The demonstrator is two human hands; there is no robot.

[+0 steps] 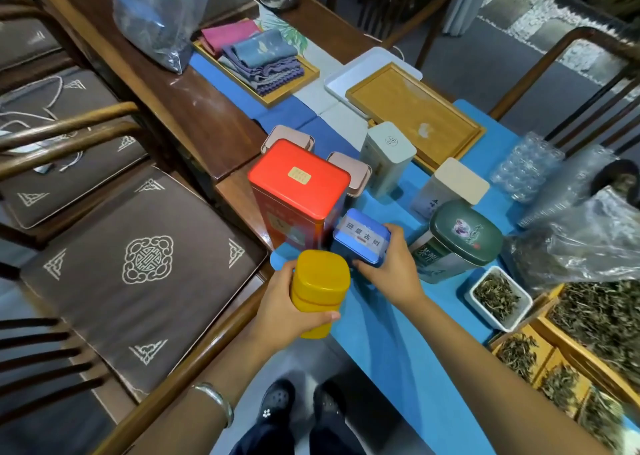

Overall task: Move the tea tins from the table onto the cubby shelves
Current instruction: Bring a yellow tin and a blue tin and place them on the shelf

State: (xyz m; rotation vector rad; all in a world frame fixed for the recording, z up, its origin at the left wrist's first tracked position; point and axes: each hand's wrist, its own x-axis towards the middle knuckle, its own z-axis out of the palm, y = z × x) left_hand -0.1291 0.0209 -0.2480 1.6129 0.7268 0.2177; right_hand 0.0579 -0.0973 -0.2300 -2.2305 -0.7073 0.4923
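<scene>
tea tins (386,164) clustered on table (194,115); wooden tray (415,108) behind; leaf dish (498,297) right, probably touching nothing.

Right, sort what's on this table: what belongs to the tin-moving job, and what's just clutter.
Job: yellow tin in left hand; blue tin under right hand; red tin; green tin; grey tin; cream-lidded tin; two pink tins.

Clutter: wooden tray; folded cloths; loose-leaf dish; plastic bags.

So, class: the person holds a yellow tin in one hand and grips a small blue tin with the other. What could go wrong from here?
1. The right hand grips the small blue rectangular tin between the tall red metal tin and the dark green oval tin; lifting might knock either.
2. The left hand holds the yellow rounded tin off the table edge; a slip probably drops it to the floor.
</scene>
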